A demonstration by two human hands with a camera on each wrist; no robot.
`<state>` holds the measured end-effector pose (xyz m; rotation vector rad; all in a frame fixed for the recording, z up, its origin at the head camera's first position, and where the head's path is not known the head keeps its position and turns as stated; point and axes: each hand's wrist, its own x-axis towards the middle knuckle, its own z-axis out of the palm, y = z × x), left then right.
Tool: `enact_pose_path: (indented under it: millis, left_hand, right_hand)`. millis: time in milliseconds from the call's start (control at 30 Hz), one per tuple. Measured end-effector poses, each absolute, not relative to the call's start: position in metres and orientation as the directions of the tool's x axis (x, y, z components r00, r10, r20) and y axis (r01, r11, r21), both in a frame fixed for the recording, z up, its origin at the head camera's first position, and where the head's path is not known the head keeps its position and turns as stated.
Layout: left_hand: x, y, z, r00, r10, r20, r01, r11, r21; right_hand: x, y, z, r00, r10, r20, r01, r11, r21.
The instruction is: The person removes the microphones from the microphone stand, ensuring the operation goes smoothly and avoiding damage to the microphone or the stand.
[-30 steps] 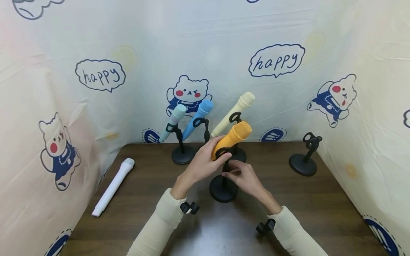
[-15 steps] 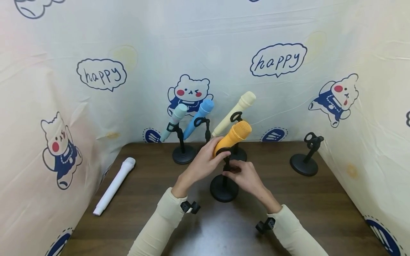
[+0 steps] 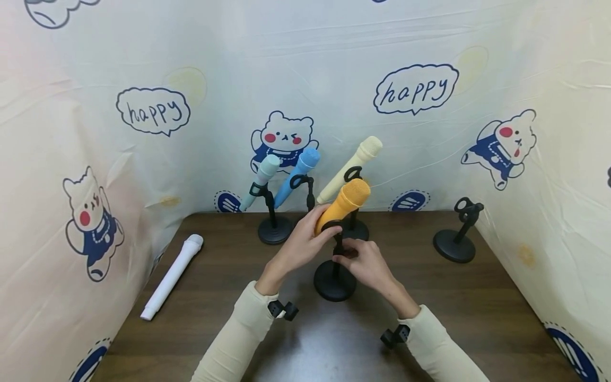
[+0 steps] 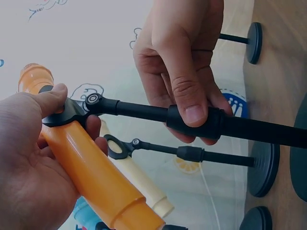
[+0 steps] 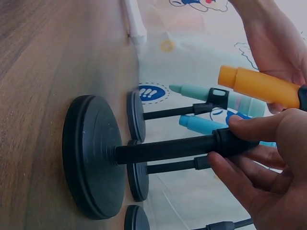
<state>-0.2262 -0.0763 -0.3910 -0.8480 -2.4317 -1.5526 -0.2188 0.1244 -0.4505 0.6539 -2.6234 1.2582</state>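
At front microphone stand [image 3: 335, 282], tilting orange microphone [image 3: 345, 204] slightly steeper in grip of left hand [image 3: 302, 240], pinching collar [image 4: 215, 125] with right hand [image 3: 366, 263], apparently for adjusting angle.

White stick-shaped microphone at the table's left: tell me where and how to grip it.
The white stick-shaped microphone is probably best gripped mid-handle from above, closing across its length: it is long and slim, lying flat on the brown wood-grain table, both long sides exposed.
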Motion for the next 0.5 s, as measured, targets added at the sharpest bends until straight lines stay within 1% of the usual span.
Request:
enact_pose_path:
  millis: [300,500]
  left_hand:
    - [-0.2275,-0.0769,-0.3953,-0.850,0.369,0.376,0.489,0.286,0.824]
    - [-0.2284,-0.0773,-0.4000,-0.860,0.358,0.364,0.462,0.243,0.853]
  right_hand:
    - [-0.2200,0.1257,-0.4519,-0.898,-0.315,0.308,-0.436,0.537,-0.722]
    - [-0.2201,0.1267,-0.4515,-0.900,-0.314,0.303,-0.430,0.528,-0.732]
